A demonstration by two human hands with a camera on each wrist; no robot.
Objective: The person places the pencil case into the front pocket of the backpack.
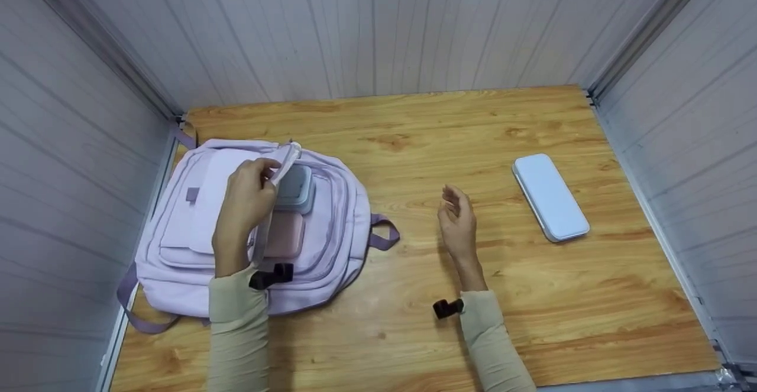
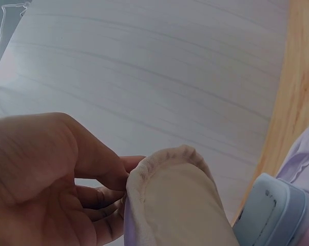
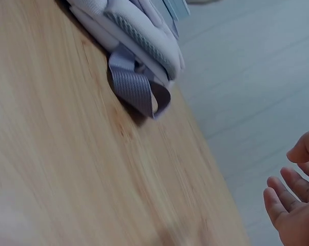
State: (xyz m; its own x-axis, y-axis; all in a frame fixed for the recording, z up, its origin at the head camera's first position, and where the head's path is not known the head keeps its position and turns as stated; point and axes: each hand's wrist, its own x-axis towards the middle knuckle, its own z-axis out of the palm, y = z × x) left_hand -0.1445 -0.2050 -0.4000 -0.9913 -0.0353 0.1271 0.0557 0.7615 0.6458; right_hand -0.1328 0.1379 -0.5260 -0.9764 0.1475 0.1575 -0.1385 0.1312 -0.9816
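A lilac backpack (image 1: 183, 220) lies on the left of the wooden table, its front pocket unzipped. My left hand (image 1: 245, 200) pinches the edge of the pocket flap (image 2: 180, 205) between thumb and fingers and holds it raised. Inside the pocket sit a blue-grey case (image 1: 301, 188) and a pink case (image 1: 285, 235), side by side; the flap and hand partly cover them. In the left wrist view the blue-grey case (image 2: 270, 210) shows beside the flap. My right hand (image 1: 458, 226) hovers over the table, fingers loosely bent, holding nothing.
A light blue oblong case (image 1: 551, 197) lies on the right of the wooden table (image 1: 402, 143). The backpack's purple top handle (image 1: 385, 232) points toward the right hand. Its straps (image 1: 145, 315) trail on the left. Pale panel walls (image 1: 355, 31) enclose the table at the back and sides.
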